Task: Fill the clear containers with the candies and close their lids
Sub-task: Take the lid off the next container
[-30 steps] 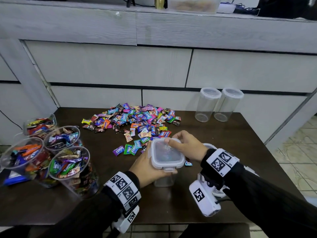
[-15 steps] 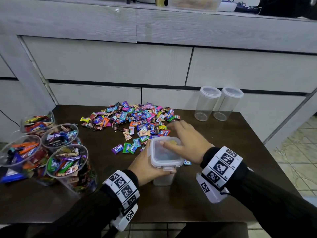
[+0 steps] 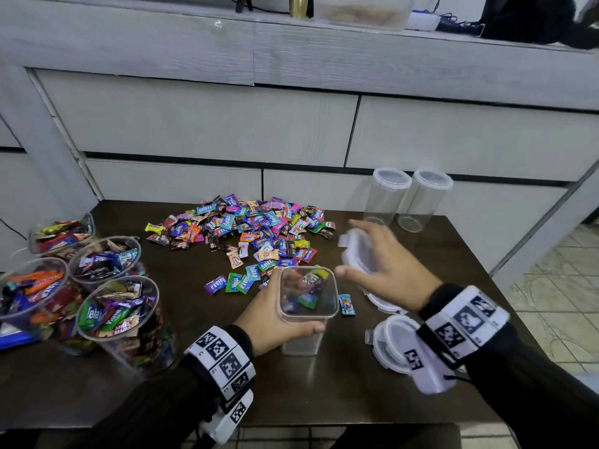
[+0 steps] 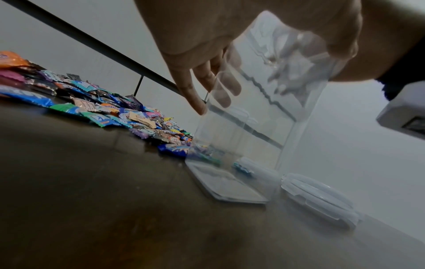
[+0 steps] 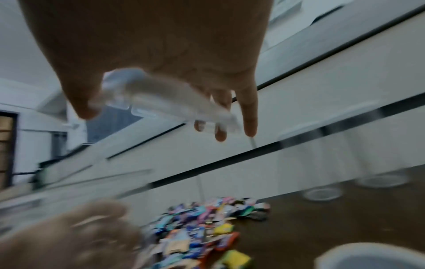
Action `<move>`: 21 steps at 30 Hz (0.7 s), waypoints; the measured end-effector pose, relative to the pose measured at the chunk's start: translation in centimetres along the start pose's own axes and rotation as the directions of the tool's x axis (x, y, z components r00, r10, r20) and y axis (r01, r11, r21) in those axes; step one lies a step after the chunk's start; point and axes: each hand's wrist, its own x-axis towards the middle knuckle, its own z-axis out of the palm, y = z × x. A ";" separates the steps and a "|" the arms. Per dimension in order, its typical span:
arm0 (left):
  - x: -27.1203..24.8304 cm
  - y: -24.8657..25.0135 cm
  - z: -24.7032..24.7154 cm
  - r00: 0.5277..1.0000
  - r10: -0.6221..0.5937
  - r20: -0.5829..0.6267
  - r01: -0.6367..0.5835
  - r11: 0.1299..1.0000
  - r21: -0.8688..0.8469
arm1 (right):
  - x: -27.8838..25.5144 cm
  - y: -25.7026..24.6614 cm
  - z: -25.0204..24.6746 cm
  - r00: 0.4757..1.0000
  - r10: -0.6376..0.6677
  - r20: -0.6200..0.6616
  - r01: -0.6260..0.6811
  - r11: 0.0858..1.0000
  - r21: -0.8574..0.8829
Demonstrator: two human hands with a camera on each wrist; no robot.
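Note:
A square clear container (image 3: 306,306) stands open-topped near the front of the dark table (image 3: 181,390); it looks empty. My left hand (image 3: 275,315) grips its wall, fingers round the far side (image 4: 207,85). To its right my right hand (image 3: 382,264) holds the container's white lid (image 3: 358,254) in the air, pinched between thumb and fingers (image 5: 161,102). A heap of wrapped candies (image 3: 252,231) lies behind the container, also visible as candies (image 4: 92,103) in the left wrist view.
Several round containers full of candies (image 3: 97,303) stand at the left edge. Two lidded empty tall containers (image 3: 405,199) stand at the back right. Loose white lids (image 3: 389,345) lie under my right wrist. One blue candy (image 3: 346,304) lies beside the square container. Cabinet fronts rise behind the table.
The lid sat on the square container under my right hand; now the right hand has lifted it off and moved it right. The left hand keeps holding the container.

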 end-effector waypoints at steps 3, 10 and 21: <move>-0.1 0.3 0.1 1.000 -0.003 -0.004 0.003 1.000 -0.003 | -1.4 5.1 -1.6 0.951 0.287 0.114 -0.268 0.950 -0.158; -0.3 0.7 -0.1 1.000 -0.011 0.022 0.011 1.000 -0.001 | -5.8 12.4 -1.6 0.764 0.582 0.277 -0.486 0.803 -0.345; -0.3 0.4 -0.3 0.997 0.033 0.075 -0.032 0.999 -0.014 | -7.3 14.0 -0.7 0.693 0.627 0.355 -0.417 0.751 -0.513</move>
